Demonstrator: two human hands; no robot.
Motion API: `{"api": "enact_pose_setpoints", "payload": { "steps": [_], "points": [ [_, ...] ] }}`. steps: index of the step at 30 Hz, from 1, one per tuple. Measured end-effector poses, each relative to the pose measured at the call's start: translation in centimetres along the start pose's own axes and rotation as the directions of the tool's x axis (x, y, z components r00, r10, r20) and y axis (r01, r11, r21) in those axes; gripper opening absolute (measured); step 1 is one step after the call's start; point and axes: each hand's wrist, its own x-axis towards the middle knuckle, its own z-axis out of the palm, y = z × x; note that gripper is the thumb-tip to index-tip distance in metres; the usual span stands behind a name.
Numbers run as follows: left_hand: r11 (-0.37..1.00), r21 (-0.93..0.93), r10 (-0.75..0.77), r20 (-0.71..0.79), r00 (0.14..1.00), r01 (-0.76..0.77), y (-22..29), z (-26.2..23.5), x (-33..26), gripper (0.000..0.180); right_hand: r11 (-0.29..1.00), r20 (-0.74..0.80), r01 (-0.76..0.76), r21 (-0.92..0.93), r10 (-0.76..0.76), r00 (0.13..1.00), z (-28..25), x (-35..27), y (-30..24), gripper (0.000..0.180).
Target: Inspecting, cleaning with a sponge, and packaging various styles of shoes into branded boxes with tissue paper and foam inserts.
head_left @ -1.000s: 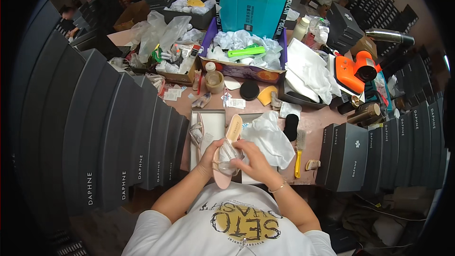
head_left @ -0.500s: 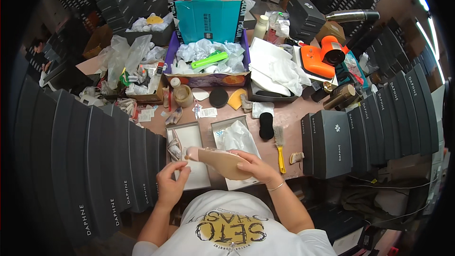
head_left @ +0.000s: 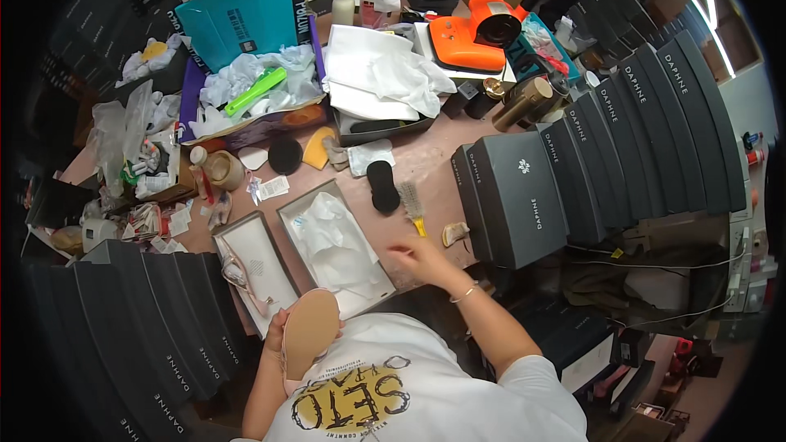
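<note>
"Where is the person holding the sandal [head_left: 311, 323]?"

"In the left hand [head_left: 277, 332], close against the shirt front by the near edge of the table [head_left: 435, 168]. The sole is facing the camera, and that grip is clamping the sandal, with fingers showing at both edges."

"And the right hand [head_left: 417, 258]?"

"Taking clock directions from the held sandal, it is hovering at two o'clock, over the lower end of the yellow-handled brush [head_left: 413, 206]. It is hiding the rest of the handle, so one cannot tell whether that grip is closing on it or standing apart."

"How far along is the work looking?"

"Partway, as a judgement. A second sandal [head_left: 236, 272] is lying along the left side of the shallow tray [head_left: 266, 260], between ten and eleven o'clock. Whether it is finished, one cannot tell."

"What is seemingly left?"

"The held sandal, most likely: it is resting in neither container. Just past twelve, the open box [head_left: 366, 239] is holding loose white paper [head_left: 327, 245] and no shoe that shows. The pair is being kept apart, and nothing is covering the box."

"Farther out?"

"A black pad [head_left: 382, 187] is lying at one o'clock, near the brush. Dark grey boxes are standing in rows at nine [head_left: 164, 319] and two [head_left: 524, 196]."
</note>
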Motion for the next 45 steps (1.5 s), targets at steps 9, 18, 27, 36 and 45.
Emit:
{"api": "enact_pose_setpoints", "payload": {
  "steps": [9, 18, 27, 36, 45],
  "points": [
    [0.985, -0.137, -0.138, -0.264, 0.955, 0.104, -0.5, 1.0, 3.1, 0.074, 0.404, 0.157, 0.201, -0.892, -0.138, 0.978, -8.0, 0.4, 15.2, 0.015],
    [0.955, -0.251, 0.089, -0.265, 0.96, -0.158, 1.0, 2.0, 1.2, 0.05, 0.926, 0.059, -0.012, 0.378, -0.012, 0.998, 0.2, 0.8, -3.3, 0.016],
    [0.926, -0.234, 0.259, -0.179, 0.949, -0.297, 4.7, -0.6, -2.9, 0.055, 0.799, 0.023, 0.592, -0.104, -0.594, 0.804, 14.5, 2.3, -12.7, 0.044],
    [0.936, -0.226, 0.194, -0.308, 0.931, -0.27, 5.3, -5.0, -3.3, 0.056, 0.856, 0.167, 0.012, 0.517, -0.114, 0.979, 17.0, 6.9, -12.1, 0.034],
    [0.852, -0.373, 0.257, -0.315, 0.914, -0.368, 6.2, -4.8, -2.4, 0.059, 0.19, 0.593, -0.588, 0.787, 0.032, 0.804, 15.9, 14.9, -8.9, 0.029]
  ]
}}
